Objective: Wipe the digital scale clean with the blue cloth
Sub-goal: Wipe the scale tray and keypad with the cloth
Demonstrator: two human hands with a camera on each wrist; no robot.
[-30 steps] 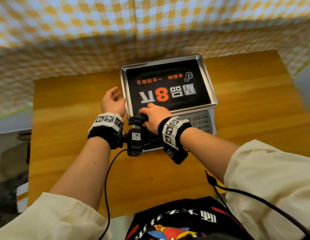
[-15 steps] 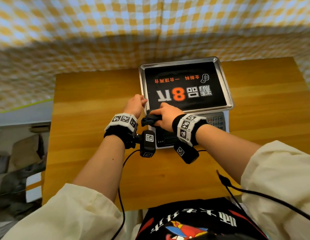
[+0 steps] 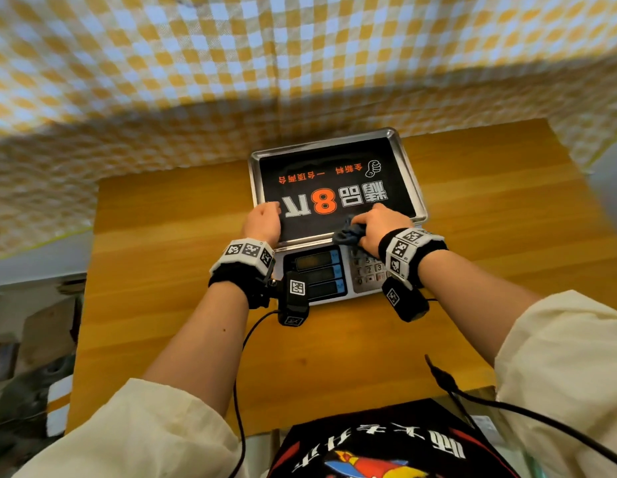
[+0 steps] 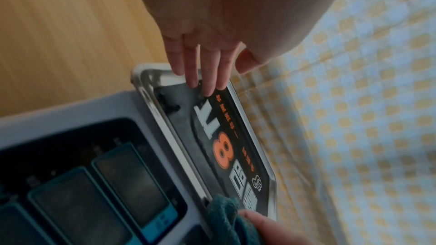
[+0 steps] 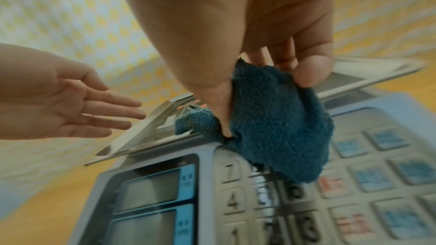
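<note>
Scale (image 3: 338,215) sitting on the worktop (image 3: 169,305), keypad end toward the person. Right hand (image 3: 381,227) is gripping the bunched cloth (image 5: 271,118), grip closed round it, pressing it at the tray's near edge, cloth hanging over the keypad (image 5: 354,183). Left hand (image 3: 262,222) is resting straight fingers (image 4: 207,74) on the tray's left corner, grip wide, holding nothing.

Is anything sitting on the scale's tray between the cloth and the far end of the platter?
Nothing visible: the blue cloth, held by the right hand, lies at the tray's near edge. Only the left hand's fingertips touch its left corner.
</note>
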